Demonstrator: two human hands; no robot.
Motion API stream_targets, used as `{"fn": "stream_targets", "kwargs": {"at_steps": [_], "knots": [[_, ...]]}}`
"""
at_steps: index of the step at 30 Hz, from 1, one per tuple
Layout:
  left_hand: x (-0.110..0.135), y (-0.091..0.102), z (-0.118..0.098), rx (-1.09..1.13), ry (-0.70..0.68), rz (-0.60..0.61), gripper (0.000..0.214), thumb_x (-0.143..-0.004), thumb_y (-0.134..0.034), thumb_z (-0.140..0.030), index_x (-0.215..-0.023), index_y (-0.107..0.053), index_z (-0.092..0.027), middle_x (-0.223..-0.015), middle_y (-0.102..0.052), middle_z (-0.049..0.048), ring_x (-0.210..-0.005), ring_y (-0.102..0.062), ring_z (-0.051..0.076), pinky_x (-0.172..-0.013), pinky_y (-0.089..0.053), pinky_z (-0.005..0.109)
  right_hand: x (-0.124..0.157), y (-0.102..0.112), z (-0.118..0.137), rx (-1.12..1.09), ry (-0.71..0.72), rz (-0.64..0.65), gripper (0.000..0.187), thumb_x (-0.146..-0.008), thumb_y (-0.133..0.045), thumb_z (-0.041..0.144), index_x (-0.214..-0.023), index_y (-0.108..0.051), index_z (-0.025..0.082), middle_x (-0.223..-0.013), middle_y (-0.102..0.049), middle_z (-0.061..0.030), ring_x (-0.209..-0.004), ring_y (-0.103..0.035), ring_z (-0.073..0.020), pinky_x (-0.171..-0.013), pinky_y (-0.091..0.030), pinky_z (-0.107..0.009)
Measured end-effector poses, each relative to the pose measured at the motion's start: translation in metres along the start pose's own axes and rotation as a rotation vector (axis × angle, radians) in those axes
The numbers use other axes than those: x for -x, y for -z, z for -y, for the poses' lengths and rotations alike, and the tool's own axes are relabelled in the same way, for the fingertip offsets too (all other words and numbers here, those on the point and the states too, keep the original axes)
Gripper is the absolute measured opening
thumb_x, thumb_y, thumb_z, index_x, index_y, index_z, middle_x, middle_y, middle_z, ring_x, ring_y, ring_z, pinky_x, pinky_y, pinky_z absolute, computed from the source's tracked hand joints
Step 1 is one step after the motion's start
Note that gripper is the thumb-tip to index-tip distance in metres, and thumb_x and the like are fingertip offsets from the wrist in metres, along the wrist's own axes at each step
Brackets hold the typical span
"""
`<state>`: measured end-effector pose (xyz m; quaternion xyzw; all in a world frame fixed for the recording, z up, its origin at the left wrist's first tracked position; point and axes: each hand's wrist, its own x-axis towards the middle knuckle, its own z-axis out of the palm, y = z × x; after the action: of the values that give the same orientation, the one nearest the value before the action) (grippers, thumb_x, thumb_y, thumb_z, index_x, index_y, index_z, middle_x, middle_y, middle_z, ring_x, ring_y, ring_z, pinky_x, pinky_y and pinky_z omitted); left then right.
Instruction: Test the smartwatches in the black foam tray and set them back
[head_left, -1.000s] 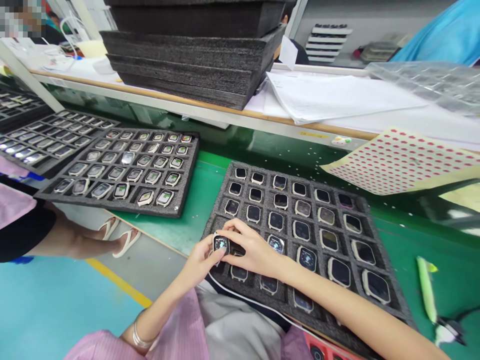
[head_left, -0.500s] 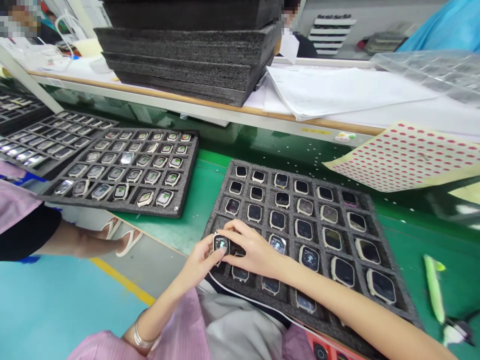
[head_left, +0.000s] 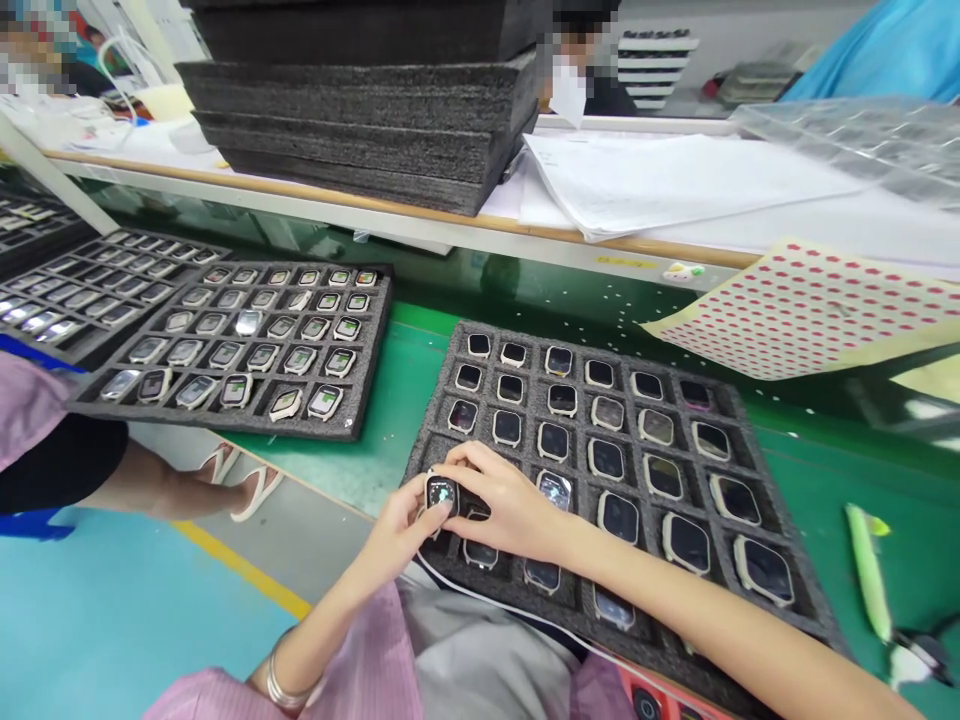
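A smartwatch (head_left: 439, 491) with a lit dial on its dark screen is held between both hands over the near left corner of a black foam tray (head_left: 441, 443). My left hand (head_left: 400, 522) grips its left side, with the thumb on the lower part of the screen. My right hand (head_left: 511, 503) closes on the watch from the right, fingers curled over its top edge. Strapless watches fill the tray's compartments around my right forearm. One watch (head_left: 554, 489) beside my right hand has a lit screen; a nearby watch (head_left: 619, 517) is dark.
A second foam tray of watches (head_left: 363, 392) lies to the left on the green bench (head_left: 409, 345). Stacked black foam (head_left: 345, 130) and papers (head_left: 675, 180) sit on the shelf above. A green-handled tool (head_left: 868, 575) lies right. Another person's leg (head_left: 172, 480) shows at left.
The screen of a watch in the tray, above my right forearm, has gone from lit to dark. Both hands keep the same hold on the watch. The view has shifted slightly.
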<state>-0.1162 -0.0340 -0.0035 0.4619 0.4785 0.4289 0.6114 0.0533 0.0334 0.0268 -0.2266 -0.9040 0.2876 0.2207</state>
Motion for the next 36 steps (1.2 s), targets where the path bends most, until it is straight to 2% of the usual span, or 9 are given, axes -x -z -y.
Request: {"fn": "stream_targets", "kwargs": {"at_steps": [11,19,31,33,36], "knots": [[0.0004,0.0009,-0.0035,0.04,0.004,0.0,0.039,-0.081,-0.062,-0.044,-0.104,-0.06,-0.013,-0.081,-0.058,0.0027,-0.067,-0.048,0.014,-0.059,-0.036,0.023,-0.0014,0.0022,-0.0006,-0.009,0.009,0.008,0.038,-0.077,-0.065,0.02,-0.113,-0.056,0.014,-0.103,-0.052,-0.0116,-0.094,-0.053,-0.0232,-0.082,-0.05,-0.038],[0.0005,0.0022,-0.0052,0.077,0.027,0.019,0.037,-0.081,-0.062,-0.044,-0.101,-0.059,-0.013,-0.081,-0.058,0.0025,-0.068,-0.049,0.014,-0.059,-0.036,0.023,-0.0051,0.0025,-0.0016,-0.011,0.015,0.026,0.037,-0.076,-0.065,0.02,-0.112,-0.056,0.015,-0.101,-0.053,-0.0105,-0.092,-0.052,-0.0229,-0.08,-0.05,-0.037],[0.001,0.0045,-0.0052,0.062,-0.018,0.01,0.033,-0.084,-0.06,-0.039,-0.104,-0.06,-0.014,-0.09,-0.06,0.0046,-0.081,-0.053,0.018,-0.071,-0.042,0.025,-0.0082,0.0057,0.0003,-0.052,-0.006,0.045,0.037,-0.077,-0.064,0.02,-0.113,-0.057,0.016,-0.102,-0.054,-0.0106,-0.093,-0.053,-0.0226,-0.08,-0.049,-0.037],[0.0015,0.0055,-0.0026,0.081,-0.01,0.0,0.034,-0.083,-0.061,-0.04,-0.105,-0.06,-0.014,-0.085,-0.06,0.0042,-0.075,-0.053,0.015,-0.065,-0.043,0.023,-0.0084,0.0067,0.0007,-0.09,-0.013,0.048,0.036,-0.079,-0.064,0.02,-0.114,-0.057,0.017,-0.103,-0.054,-0.0101,-0.093,-0.053,-0.0216,-0.081,-0.049,-0.036],[0.0028,0.0082,0.0017,0.126,0.053,0.027,0.039,-0.081,-0.063,-0.043,-0.106,-0.058,-0.013,-0.069,-0.054,-0.0005,-0.046,-0.043,0.006,-0.042,-0.035,0.018,-0.0087,0.0077,0.0012,-0.131,-0.019,0.042,0.04,-0.079,-0.064,0.02,-0.118,-0.056,0.018,-0.104,-0.054,-0.0099,-0.094,-0.054,-0.0213,-0.082,-0.049,-0.035]]}}
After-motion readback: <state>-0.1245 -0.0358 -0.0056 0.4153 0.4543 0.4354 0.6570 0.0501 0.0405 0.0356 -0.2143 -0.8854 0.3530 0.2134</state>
